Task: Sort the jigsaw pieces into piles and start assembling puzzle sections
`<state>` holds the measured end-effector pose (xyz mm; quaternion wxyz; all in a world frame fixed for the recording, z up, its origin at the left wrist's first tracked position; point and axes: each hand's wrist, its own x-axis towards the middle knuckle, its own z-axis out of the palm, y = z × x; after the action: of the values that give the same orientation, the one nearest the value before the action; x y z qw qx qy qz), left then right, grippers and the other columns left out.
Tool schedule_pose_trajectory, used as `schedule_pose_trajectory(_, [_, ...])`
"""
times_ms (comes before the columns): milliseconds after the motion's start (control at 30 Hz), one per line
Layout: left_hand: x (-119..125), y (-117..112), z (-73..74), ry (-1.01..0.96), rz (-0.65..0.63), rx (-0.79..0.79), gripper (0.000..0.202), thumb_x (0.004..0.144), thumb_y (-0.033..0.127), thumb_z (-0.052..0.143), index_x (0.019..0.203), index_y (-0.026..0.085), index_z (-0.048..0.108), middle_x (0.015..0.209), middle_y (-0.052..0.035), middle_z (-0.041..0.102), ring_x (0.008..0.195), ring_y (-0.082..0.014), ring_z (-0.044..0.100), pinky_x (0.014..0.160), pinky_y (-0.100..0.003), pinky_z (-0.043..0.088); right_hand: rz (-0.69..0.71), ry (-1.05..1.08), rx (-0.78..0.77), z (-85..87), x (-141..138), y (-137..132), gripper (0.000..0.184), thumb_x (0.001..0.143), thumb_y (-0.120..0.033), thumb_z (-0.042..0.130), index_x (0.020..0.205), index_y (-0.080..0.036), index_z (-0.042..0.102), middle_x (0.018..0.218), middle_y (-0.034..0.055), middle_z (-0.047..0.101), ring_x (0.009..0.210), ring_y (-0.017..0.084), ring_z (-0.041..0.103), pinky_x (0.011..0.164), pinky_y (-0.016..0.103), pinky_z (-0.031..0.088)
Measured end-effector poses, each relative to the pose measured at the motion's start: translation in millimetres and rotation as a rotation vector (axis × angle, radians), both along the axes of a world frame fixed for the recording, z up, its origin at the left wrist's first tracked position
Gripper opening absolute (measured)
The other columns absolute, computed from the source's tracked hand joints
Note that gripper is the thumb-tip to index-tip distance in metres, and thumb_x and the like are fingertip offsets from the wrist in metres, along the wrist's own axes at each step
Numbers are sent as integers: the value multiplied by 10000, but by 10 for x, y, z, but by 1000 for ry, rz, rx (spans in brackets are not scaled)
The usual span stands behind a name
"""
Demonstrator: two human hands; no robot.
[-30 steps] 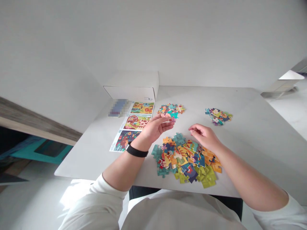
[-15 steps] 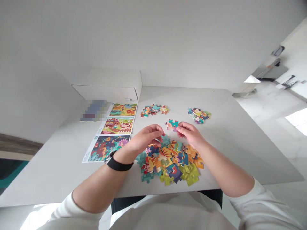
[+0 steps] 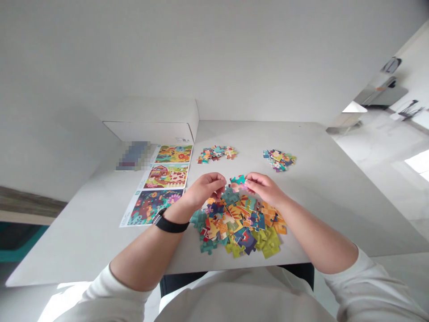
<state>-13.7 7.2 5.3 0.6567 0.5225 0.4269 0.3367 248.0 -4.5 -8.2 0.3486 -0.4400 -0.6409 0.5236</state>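
At twelve o'clock of the large heap of jigsaw pieces [image 3: 246,219], as the head view shows it, a single puzzle piece [image 3: 237,181] in teal and pink is held up just beyond the heap's far edge. The right hand [image 3: 264,185], at one o'clock, has this piece by its right-hand edge, thumb and forefinger closed on it and the other fingers curled in. The left hand [image 3: 206,190], at about eleven o'clock, has its thumb and fingertips drawn close together, near the piece's opposite edge; whether anything lies between them cannot be told. A black wristband [image 3: 171,225] circles the left wrist.

The heap itself lies near the front edge of the pale table [image 3: 318,188], its pieces overlapping: teal toward nine o'clock, orange toward three, lime green toward five, with dark blue ones among them. Between eleven and twelve, farther off, sits a small cluster of pieces [image 3: 217,153]; at one o'clock, well apart from it, lies a second small cluster [image 3: 279,160].

Toward ten o'clock a picture sheet [image 3: 166,177] lies flat, with three printed scenes in a column: a lion at the far end, a red barn in the middle, a dark night-coloured scene nearest. Past its far end, between ten and eleven, stands a white box [image 3: 147,131]. A pixelated item [image 3: 133,156] lies in front of the box, its details hidden.
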Motion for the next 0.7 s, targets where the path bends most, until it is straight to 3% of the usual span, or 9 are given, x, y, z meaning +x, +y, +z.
schedule_pose_trajectory(100, [-5, 37, 8, -19, 40, 3, 464, 814, 586, 851, 945, 184, 660, 822, -19, 683, 616, -123, 645, 522, -241, 546, -33, 6, 27, -13, 26, 33, 379, 952, -565, 690, 798, -228, 610, 694, -27, 550, 665, 154, 513, 649, 287, 429])
schedule_pose_trajectory(200, [42, 9, 0, 7, -63, 13, 497, 826, 602, 845, 1058, 192, 689, 783, -4, 674, 580, -117, 630, 497, -226, 514, -4, -37, 20, -28, 27, 24, 371, 962, -561, 689, 816, -227, 620, 693, -31, 544, 640, 146, 484, 618, 285, 395])
schedule_pose_trajectory(333, [61, -18, -28, 48, -131, 69, 402, 852, 555, 824, 893, 179, 687, 613, 19, 604, 510, -100, 560, 489, -214, 467, 49, -70, 8, -41, 23, -11, 383, 985, -602, 668, 906, -227, 674, 744, -13, 598, 659, 152, 524, 618, 286, 422])
schedule_pose_trajectory(467, [-142, 168, 36, -7, 115, 84, 385, 819, 528, 840, 850, 195, 649, 674, 7, 640, 547, -103, 575, 517, -221, 496, -9, -39, 39, -55, 53, 4, 443, 1002, -636, 635, 1164, -234, 724, 870, 34, 696, 777, 186, 632, 736, 316, 528])
schedule_pose_trajectory(567, [-323, 465, 128, 8, 351, 99, 381, 769, 499, 860, 833, 205, 626, 701, 11, 635, 576, -105, 587, 516, -210, 484, -34, -66, 68, -79, 69, 25, 425, 1015, -617, 617, 1156, -234, 735, 878, 44, 714, 805, 196, 660, 769, 329, 549])
schedule_pose_trajectory(700, [-336, 944, 149, 317, 415, 74, 279, 838, 449, 775, 811, 206, 641, 739, -28, 680, 584, -113, 603, 570, -240, 502, -25, -147, 92, -97, 55, 18, 325, 1006, -527, 640, 1115, -241, 747, 903, 46, 748, 834, 212, 701, 778, 341, 559])
